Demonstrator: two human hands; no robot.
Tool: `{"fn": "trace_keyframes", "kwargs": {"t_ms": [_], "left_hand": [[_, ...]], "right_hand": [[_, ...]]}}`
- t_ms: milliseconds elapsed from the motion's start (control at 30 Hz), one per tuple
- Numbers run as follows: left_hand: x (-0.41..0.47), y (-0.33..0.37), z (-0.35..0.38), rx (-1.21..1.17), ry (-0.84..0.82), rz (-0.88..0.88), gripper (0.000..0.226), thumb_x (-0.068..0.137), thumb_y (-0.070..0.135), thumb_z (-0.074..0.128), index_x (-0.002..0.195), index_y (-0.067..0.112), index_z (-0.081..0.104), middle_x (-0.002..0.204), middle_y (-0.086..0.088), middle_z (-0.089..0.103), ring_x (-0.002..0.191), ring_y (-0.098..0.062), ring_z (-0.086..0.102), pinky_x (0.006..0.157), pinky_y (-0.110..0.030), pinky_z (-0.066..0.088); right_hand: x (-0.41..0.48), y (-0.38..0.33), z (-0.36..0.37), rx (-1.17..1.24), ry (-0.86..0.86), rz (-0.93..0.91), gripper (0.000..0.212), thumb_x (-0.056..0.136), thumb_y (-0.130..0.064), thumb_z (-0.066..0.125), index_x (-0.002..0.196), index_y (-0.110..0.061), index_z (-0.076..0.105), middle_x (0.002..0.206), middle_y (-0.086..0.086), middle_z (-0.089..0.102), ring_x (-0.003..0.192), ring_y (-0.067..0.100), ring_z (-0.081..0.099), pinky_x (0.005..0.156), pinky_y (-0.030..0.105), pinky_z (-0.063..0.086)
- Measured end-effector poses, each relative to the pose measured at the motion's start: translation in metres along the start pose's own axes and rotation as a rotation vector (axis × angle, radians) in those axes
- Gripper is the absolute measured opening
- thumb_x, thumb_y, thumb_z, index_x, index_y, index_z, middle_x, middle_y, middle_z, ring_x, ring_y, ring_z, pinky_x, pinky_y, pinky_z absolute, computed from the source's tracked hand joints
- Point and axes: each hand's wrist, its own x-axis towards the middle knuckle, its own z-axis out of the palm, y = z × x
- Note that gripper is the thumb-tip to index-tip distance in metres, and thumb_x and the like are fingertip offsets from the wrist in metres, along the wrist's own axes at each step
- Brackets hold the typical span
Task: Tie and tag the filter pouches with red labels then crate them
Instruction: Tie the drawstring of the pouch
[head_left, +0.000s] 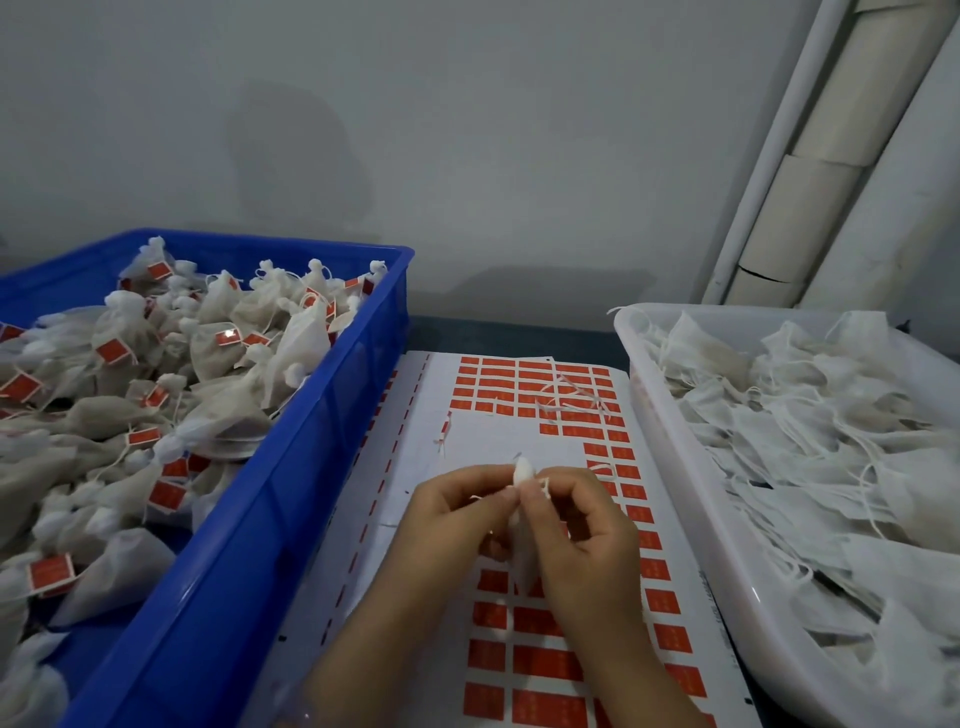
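Note:
A white filter pouch (523, 540) hangs between my two hands above the label sheet. My left hand (447, 525) pinches its gathered neck and a string end from the left. My right hand (587, 535) pinches the other string end from the right, fingers curled. The sheet of red labels (545, 660) lies flat on the table beneath, with part of its labels peeled off. The blue crate (332, 415) on the left holds several tied pouches with red tags (111, 351).
A white tray (670, 467) on the right is piled with untied pouches (810, 415) and loose strings. String scraps (571, 400) lie on the sheet's far part. A grey wall stands behind, with white pipes (810, 171) at the far right.

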Motion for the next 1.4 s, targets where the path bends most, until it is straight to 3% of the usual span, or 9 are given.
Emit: {"fn": "trace_keyframes", "kwargs": {"t_ms": [200, 367, 500, 667, 800, 967, 1133, 1300, 1400], "left_hand": [[0.004, -0.003, -0.005, -0.027, -0.028, 0.063, 0.034, 0.062, 0.035, 0.07, 0.092, 0.019, 0.07, 0.083, 0.0, 0.072, 0.079, -0.024, 0.068, 0.066, -0.027, 0.055], [0.004, -0.003, -0.008, 0.026, -0.081, 0.013, 0.026, 0.072, 0.026, 0.07, 0.097, 0.029, 0.069, 0.086, 0.009, 0.073, 0.082, -0.015, 0.069, 0.068, -0.025, 0.057], [0.003, -0.003, -0.01, -0.122, -0.147, 0.055, 0.029, 0.077, 0.011, 0.071, 0.105, 0.018, 0.068, 0.096, -0.004, 0.072, 0.091, -0.025, 0.068, 0.074, -0.031, 0.056], [0.003, -0.002, -0.006, -0.229, 0.076, 0.099, 0.034, 0.063, 0.028, 0.07, 0.096, 0.02, 0.07, 0.088, 0.003, 0.073, 0.085, -0.018, 0.07, 0.067, -0.023, 0.055], [0.002, -0.003, 0.001, -0.315, 0.238, 0.055, 0.022, 0.068, 0.019, 0.069, 0.089, 0.023, 0.071, 0.086, 0.01, 0.073, 0.081, -0.008, 0.07, 0.06, -0.018, 0.054], [0.003, -0.006, 0.003, -0.414, 0.282, -0.028, 0.023, 0.075, 0.008, 0.068, 0.094, 0.02, 0.072, 0.095, 0.006, 0.073, 0.09, -0.019, 0.069, 0.071, -0.029, 0.058], [0.0, -0.003, 0.003, -0.463, 0.187, -0.019, 0.019, 0.074, 0.008, 0.066, 0.085, 0.022, 0.075, 0.09, 0.005, 0.074, 0.086, -0.013, 0.07, 0.06, -0.021, 0.055], [0.001, -0.005, 0.004, -0.312, 0.174, 0.012, 0.015, 0.077, 0.014, 0.066, 0.078, 0.026, 0.076, 0.085, 0.005, 0.074, 0.081, -0.009, 0.07, 0.058, -0.016, 0.052], [0.001, -0.005, 0.005, -0.241, 0.156, 0.027, 0.011, 0.074, 0.024, 0.066, 0.082, 0.026, 0.074, 0.084, 0.007, 0.073, 0.081, -0.009, 0.069, 0.06, -0.016, 0.051]], "right_hand": [[0.0, -0.005, -0.005, 0.103, -0.045, 0.068, 0.014, 0.073, -0.041, 0.053, 0.077, -0.03, 0.06, 0.078, -0.027, 0.064, 0.08, -0.002, 0.062, 0.06, 0.006, 0.048], [0.003, -0.001, -0.011, 0.097, -0.139, 0.059, 0.011, 0.076, -0.036, 0.056, 0.079, -0.03, 0.065, 0.081, -0.021, 0.067, 0.083, 0.002, 0.063, 0.065, 0.009, 0.05], [0.004, 0.0, -0.011, 0.096, -0.149, 0.019, 0.009, 0.079, -0.037, 0.061, 0.079, -0.03, 0.066, 0.085, -0.018, 0.067, 0.084, 0.005, 0.063, 0.068, 0.01, 0.05], [0.0, 0.002, -0.003, -0.025, -0.146, -0.029, 0.01, 0.082, -0.032, 0.063, 0.08, -0.042, 0.061, 0.092, -0.031, 0.061, 0.092, 0.0, 0.058, 0.073, 0.008, 0.049], [-0.002, 0.002, 0.0, -0.107, -0.117, -0.119, 0.017, 0.077, -0.027, 0.061, 0.081, -0.043, 0.058, 0.086, -0.028, 0.059, 0.094, -0.004, 0.056, 0.073, 0.002, 0.045], [-0.002, 0.006, 0.001, -0.2, -0.071, -0.148, 0.009, 0.077, -0.027, 0.062, 0.081, -0.035, 0.063, 0.091, -0.03, 0.053, 0.097, -0.005, 0.053, 0.076, -0.001, 0.041], [-0.002, 0.008, 0.002, -0.335, -0.045, -0.236, 0.016, 0.078, -0.028, 0.063, 0.087, -0.018, 0.072, 0.095, -0.019, 0.054, 0.08, 0.004, 0.058, 0.075, 0.001, 0.045], [0.001, 0.008, -0.003, -0.301, -0.088, -0.178, 0.01, 0.079, -0.036, 0.061, 0.087, -0.036, 0.066, 0.115, -0.023, 0.047, 0.106, 0.002, 0.051, 0.087, 0.01, 0.042], [0.003, 0.007, -0.007, -0.257, -0.126, -0.141, 0.008, 0.079, -0.036, 0.059, 0.086, -0.04, 0.062, 0.12, -0.027, 0.047, 0.115, -0.007, 0.045, 0.081, 0.003, 0.043]]}}
